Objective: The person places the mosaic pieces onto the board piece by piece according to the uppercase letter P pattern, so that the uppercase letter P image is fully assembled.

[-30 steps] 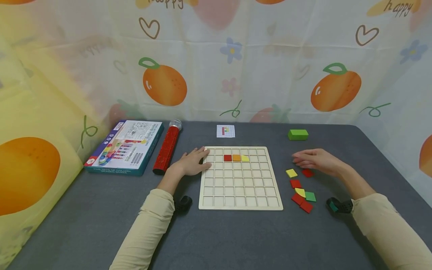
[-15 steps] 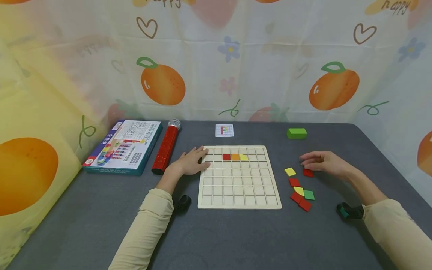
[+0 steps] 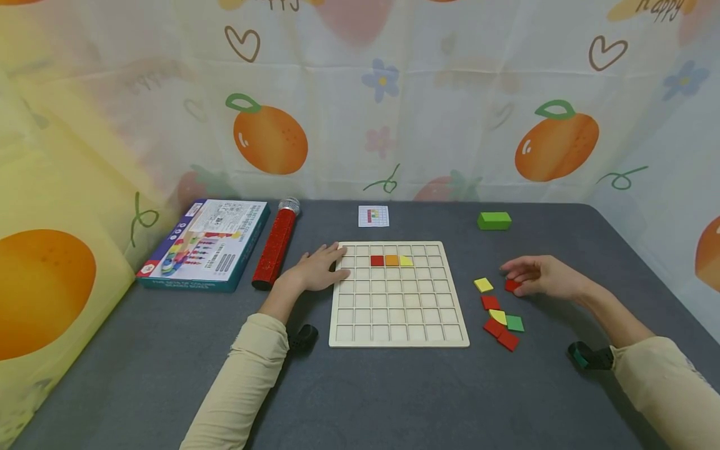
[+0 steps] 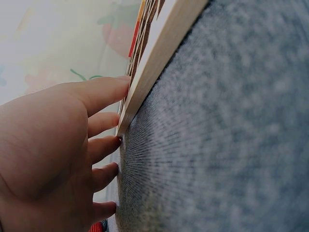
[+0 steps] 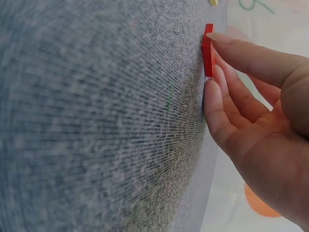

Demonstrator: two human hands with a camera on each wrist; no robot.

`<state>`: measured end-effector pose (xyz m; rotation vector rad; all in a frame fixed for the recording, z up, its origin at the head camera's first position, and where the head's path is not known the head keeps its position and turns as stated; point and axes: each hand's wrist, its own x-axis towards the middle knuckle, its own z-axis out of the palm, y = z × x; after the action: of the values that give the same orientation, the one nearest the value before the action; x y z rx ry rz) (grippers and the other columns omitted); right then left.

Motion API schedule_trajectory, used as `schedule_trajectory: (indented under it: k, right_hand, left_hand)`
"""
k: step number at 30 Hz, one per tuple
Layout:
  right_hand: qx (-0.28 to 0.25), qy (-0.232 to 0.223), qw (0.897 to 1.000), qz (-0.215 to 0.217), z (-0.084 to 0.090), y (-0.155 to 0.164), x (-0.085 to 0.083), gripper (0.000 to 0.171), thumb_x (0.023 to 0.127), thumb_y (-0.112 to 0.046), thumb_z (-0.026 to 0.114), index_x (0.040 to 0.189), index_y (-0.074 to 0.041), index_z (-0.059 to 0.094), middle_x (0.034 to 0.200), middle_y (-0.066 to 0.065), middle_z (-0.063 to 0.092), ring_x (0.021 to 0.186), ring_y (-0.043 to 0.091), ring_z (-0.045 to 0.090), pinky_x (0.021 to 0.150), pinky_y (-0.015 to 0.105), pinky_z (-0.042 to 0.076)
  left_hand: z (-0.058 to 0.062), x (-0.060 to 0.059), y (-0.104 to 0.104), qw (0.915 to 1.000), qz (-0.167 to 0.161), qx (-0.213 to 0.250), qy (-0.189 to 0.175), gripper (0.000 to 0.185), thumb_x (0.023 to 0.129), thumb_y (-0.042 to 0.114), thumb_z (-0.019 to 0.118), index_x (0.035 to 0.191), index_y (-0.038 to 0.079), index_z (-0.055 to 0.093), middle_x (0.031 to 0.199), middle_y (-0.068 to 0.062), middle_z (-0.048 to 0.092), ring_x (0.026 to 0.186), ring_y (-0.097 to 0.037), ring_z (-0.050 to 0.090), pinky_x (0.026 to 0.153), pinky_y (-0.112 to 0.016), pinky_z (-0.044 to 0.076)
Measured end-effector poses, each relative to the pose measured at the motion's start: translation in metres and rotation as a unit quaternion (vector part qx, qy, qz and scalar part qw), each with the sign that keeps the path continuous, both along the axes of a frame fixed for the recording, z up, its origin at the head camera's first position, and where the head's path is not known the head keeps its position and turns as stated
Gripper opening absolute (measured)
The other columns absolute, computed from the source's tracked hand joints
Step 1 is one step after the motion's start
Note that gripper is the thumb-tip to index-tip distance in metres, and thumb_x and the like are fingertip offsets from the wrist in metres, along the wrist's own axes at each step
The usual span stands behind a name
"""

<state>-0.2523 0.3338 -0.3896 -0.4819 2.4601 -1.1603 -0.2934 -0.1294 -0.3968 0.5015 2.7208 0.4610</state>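
Note:
In the head view my left hand [image 3: 317,270] lies with spread fingers at the upper left corner of a wooden grid board [image 3: 398,344]. The left wrist view shows its thumb [image 4: 108,92] on the board's rim. Red [image 3: 377,261], orange [image 3: 391,261] and yellow [image 3: 406,261] square tiles sit side by side in the board's second row. My right hand [image 3: 542,277] is around a loose red tile [image 5: 208,50] flat on the table. Its thumb tip [image 5: 219,38] touches that tile, while the bent fingers stand around it without closing.
Loose tiles lie right of the board: a yellow square [image 3: 483,285], a yellow quarter-round [image 3: 497,317], a green square [image 3: 514,323] and several red ones [image 3: 490,303]. Behind are a pattern card [image 3: 374,216] and green block [image 3: 494,220]. A red microphone [image 3: 274,250] and box [image 3: 208,247] stand left.
My right hand has drawn back to the right and come down over the far red tile, its thumb now at the tile. My left hand stays on the board's corner.

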Motion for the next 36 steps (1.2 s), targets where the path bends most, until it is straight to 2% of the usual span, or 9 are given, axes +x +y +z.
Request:
schedule_trajectory:
  k: [6,12,19,26,36]
  right_hand:
    - [0.020,0.029,0.999,0.014,0.001,-0.003,0.000,0.046,0.084,-0.001,0.070,0.125,0.010,0.053,0.108,0.016,0.059,0.095,0.023,0.056,0.077,0.025,0.050]
    - [0.041,0.031,0.999,-0.005,0.002,-0.005,-0.002,0.044,0.084,-0.001,0.070,0.125,0.007,0.055,0.094,0.012,0.054,0.081,0.020,0.051,0.066,0.027,0.047]
    - [0.070,0.055,0.996,-0.025,0.001,-0.005,-0.001,0.038,0.088,-0.009,0.068,0.121,0.006,0.059,0.092,0.008,0.059,0.080,0.020,0.052,0.065,0.028,0.047]
    - [0.054,0.038,0.995,-0.073,0.004,-0.011,-0.002,0.038,0.091,-0.019,0.067,0.119,0.004,0.060,0.100,0.011,0.065,0.084,0.021,0.060,0.070,0.030,0.051]
    - [0.011,-0.009,0.992,-0.124,0.005,-0.024,-0.008,0.051,0.089,-0.029,0.069,0.125,0.005,0.055,0.108,0.013,0.067,0.094,0.024,0.063,0.080,0.037,0.053]
  left_hand:
    - [0.002,0.002,0.000,0.9999,-0.001,0.012,-0.002,0.068,0.096,0.038,0.052,0.151,0.009,0.026,0.157,-0.014,0.016,0.143,-0.035,0.010,0.109,-0.059,0.007]
    - [0.002,0.002,0.000,0.9999,-0.002,0.011,0.000,0.067,0.097,0.039,0.050,0.152,0.009,0.026,0.157,-0.014,0.017,0.143,-0.035,0.010,0.109,-0.060,0.007]
    - [-0.002,-0.001,0.000,1.0000,-0.003,0.001,0.004,0.066,0.098,0.038,0.050,0.152,0.010,0.024,0.157,-0.014,0.015,0.143,-0.034,0.009,0.109,-0.059,0.007]
    - [-0.001,0.000,-0.001,1.0000,-0.002,0.004,0.004,0.067,0.098,0.038,0.050,0.152,0.010,0.024,0.157,-0.013,0.016,0.143,-0.035,0.009,0.109,-0.059,0.007]
    - [-0.001,0.001,0.000,1.0000,0.001,0.002,0.004,0.067,0.098,0.039,0.050,0.152,0.010,0.024,0.157,-0.013,0.016,0.143,-0.034,0.010,0.109,-0.059,0.007]
